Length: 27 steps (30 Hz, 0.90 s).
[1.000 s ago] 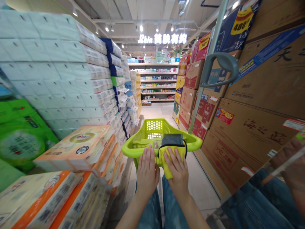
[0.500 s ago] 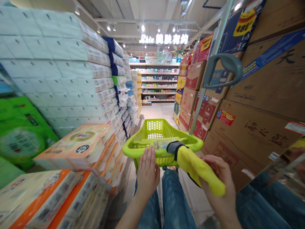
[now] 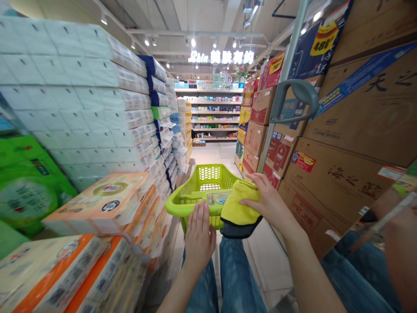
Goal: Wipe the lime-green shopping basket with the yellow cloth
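Bright, even light from ceiling spotlights (image 3: 193, 42); strong wide-angle bending at the edges, lower corners blurred.

A lime-green shopping basket (image 3: 208, 184) is seen in a store aisle, with blue jeans (image 3: 228, 274) below it. The left hand (image 3: 199, 237) is laid flat on the basket's near rim, fingers (image 3: 200, 213) extended. A folded yellow cloth (image 3: 239, 206) with a dark edge is held over the rim by the right hand (image 3: 267, 202). Tissue packs (image 3: 97, 113) are stacked at the left, and cardboard boxes (image 3: 352, 130) are piled at the right. Shelves (image 3: 213, 117) are visible at the aisle's end.
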{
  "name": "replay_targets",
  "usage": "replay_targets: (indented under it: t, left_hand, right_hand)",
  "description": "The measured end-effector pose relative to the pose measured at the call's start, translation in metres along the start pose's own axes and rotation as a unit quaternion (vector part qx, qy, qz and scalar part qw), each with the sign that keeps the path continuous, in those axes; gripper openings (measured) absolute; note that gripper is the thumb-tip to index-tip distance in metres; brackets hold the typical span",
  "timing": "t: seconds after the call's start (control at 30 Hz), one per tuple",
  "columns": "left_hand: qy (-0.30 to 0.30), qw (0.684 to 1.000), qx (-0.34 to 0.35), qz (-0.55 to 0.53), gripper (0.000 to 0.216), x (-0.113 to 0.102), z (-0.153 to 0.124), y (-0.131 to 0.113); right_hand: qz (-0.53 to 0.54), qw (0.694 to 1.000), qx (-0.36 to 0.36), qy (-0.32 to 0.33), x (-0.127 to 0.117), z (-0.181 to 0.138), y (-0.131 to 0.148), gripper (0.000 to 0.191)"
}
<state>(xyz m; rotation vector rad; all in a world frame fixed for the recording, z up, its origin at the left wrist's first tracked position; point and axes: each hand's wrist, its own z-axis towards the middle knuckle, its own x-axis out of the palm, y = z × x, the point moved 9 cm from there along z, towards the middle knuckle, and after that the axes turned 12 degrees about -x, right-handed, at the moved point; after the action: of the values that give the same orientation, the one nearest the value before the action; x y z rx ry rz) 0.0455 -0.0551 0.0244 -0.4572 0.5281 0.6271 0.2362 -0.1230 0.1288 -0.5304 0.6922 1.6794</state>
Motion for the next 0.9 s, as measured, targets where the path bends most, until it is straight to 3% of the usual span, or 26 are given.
replay_targets:
  t: [0.1, 0.23, 0.4, 0.63, 0.9]
  left_hand:
    - [0.000, 1.000, 0.000, 0.001, 0.070, 0.000, 0.000, 0.000]
    - [0.003, 1.000, -0.001, -0.007, 0.071, 0.000, -0.001, 0.000]
    - [-0.004, 1.000, 0.000, -0.007, 0.072, 0.000, -0.001, 0.000]
    - [0.007, 1.000, 0.002, -0.015, 0.072, 0.001, -0.001, 0.002]
    - [-0.003, 1.000, 0.001, -0.013, 0.071, -0.001, 0.000, 0.001]
  right_hand:
    - [-0.133, 0.990, 0.023, -0.052, -0.010, -0.006, 0.008, 0.043]
    - [-0.143, 0.989, 0.040, -0.014, 0.005, -0.017, 0.035, 0.009]
    - [-0.139, 0.986, 0.078, -0.049, 0.032, -0.028, 0.067, 0.032]
    - [-0.085, 0.984, 0.124, -0.096, 0.060, -0.034, 0.072, 0.052]
    - [0.003, 0.996, 0.026, -0.091, 0.054, -0.071, 0.063, 0.084]
